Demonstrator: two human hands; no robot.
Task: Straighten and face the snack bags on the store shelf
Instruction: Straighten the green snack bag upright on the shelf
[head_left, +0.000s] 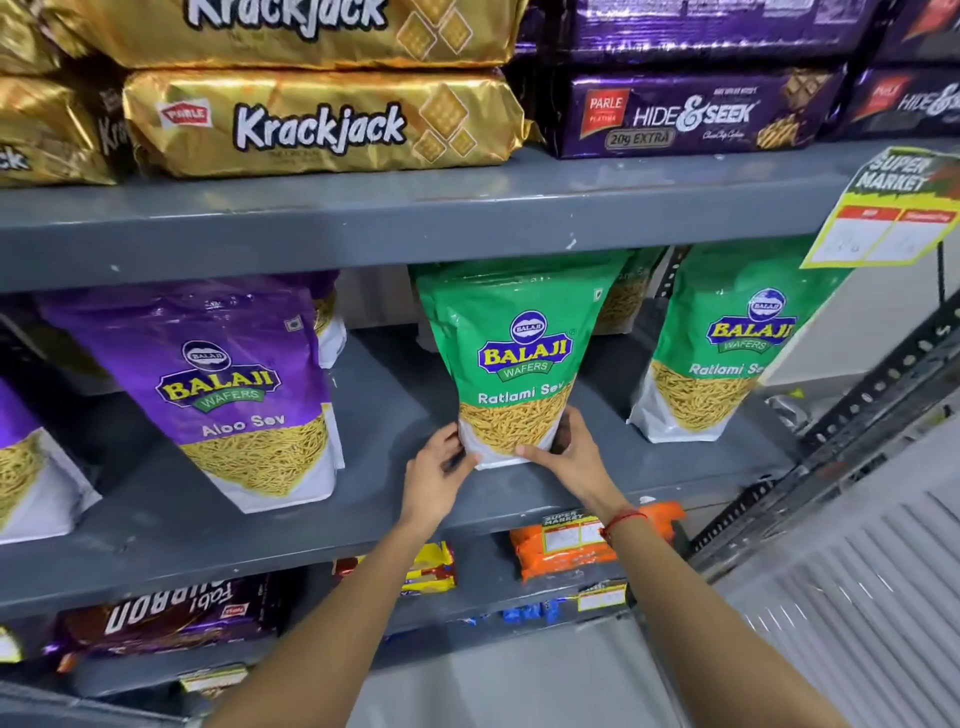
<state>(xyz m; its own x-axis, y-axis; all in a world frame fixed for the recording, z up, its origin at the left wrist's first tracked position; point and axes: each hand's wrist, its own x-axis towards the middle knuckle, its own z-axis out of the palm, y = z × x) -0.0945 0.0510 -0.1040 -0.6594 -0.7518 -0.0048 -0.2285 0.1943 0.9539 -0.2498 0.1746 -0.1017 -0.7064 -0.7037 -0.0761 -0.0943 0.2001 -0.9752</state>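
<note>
A green Balaji Ratlami Sev bag (519, 353) stands upright on the grey middle shelf (395, 499), label facing me. My left hand (436, 475) grips its lower left corner and my right hand (566, 452) grips its lower right corner. A second green Ratlami Sev bag (722, 343) stands to the right, apart from the first. A purple Aloo Sev bag (234, 384) stands to the left, leaning a little, with another purple bag (26, 467) cut off at the far left. More bags show behind the front row.
Gold Krackjack packs (322, 124) and purple Hide & Seek packs (691, 114) fill the shelf above. A yellow price tag (888, 218) hangs at the right. An orange pack (566, 551) and other packs lie on the lower shelf. A perforated metal upright (852, 410) borders the right.
</note>
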